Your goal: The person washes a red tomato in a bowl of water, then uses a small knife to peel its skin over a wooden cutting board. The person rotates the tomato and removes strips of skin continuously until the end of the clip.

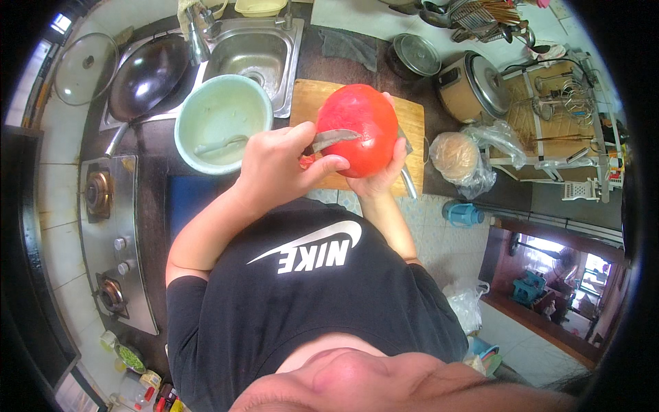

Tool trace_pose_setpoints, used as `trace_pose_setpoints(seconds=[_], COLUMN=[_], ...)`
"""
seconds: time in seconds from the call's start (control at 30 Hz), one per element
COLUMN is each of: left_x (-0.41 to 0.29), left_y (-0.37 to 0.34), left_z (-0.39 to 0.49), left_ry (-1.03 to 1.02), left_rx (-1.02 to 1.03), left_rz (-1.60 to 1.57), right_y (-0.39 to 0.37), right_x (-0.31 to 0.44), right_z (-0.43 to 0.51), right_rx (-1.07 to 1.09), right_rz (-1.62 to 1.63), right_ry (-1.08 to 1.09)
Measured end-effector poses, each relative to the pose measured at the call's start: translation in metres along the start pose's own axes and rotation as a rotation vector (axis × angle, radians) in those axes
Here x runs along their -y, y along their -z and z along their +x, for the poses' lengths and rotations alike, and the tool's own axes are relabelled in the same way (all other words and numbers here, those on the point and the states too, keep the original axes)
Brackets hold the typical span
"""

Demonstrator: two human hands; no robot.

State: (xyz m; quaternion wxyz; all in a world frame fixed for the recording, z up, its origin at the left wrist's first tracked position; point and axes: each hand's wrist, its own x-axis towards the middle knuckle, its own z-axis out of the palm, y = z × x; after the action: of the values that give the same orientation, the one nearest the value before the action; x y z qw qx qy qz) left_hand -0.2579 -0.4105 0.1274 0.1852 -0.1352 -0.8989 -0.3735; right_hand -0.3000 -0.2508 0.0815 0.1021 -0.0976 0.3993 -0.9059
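Note:
My right hand (pixel 381 172) holds up a large, round, glossy red fruit (pixel 363 121), probably a tomato, from behind and below. One side of it looks duller and pinker, as if peeled. In my left hand (pixel 280 159) is a small knife; its blade (pixel 337 136) lies against the fruit's near side, and my left thumb presses on the fruit. A red scrap of peel (pixel 307 161) shows by that thumb. Beneath both hands is a wooden cutting board (pixel 309 98). A second knife with a metal handle (pixel 408 183) lies at the board's right, partly hidden by my right hand.
Left of the board stands a pale green basin (pixel 183 129) with a utensil in it, before a steel sink (pixel 296 67). A wok (pixel 149 77) and gas stove (pixel 123 206) are further left. A rice cooker (pixel 458 87), lidded pot (pixel 416 54) and plastic-wrapped item (pixel 454 154) stand right.

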Motion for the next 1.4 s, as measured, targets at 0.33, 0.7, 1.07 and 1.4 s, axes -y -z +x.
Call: trace_pose_setpoints(seconds=[0.33,0.7,1.07,1.4], left_x=[0.005,0.001,0.011,0.029], left_y=[-0.003,-0.012,-0.006,-0.011], left_z=[-0.010,-0.006,0.010,0.004], left_ry=[0.071,0.109,0.256,0.081], left_rx=[-0.018,-0.001,0.182,0.038], left_rz=[-0.078,-0.271,-0.423,-0.143], right_y=[-0.004,-0.005,0.034,0.019], right_x=[-0.005,-0.013,-0.019,-0.032], right_z=[-0.007,-0.012,-0.007,-0.008], right_rx=[-0.036,-0.143,0.003,-0.053], right_rz=[-0.081,-0.194,-0.400,-0.434], right_ry=[0.090,0.332,0.300,0.375])
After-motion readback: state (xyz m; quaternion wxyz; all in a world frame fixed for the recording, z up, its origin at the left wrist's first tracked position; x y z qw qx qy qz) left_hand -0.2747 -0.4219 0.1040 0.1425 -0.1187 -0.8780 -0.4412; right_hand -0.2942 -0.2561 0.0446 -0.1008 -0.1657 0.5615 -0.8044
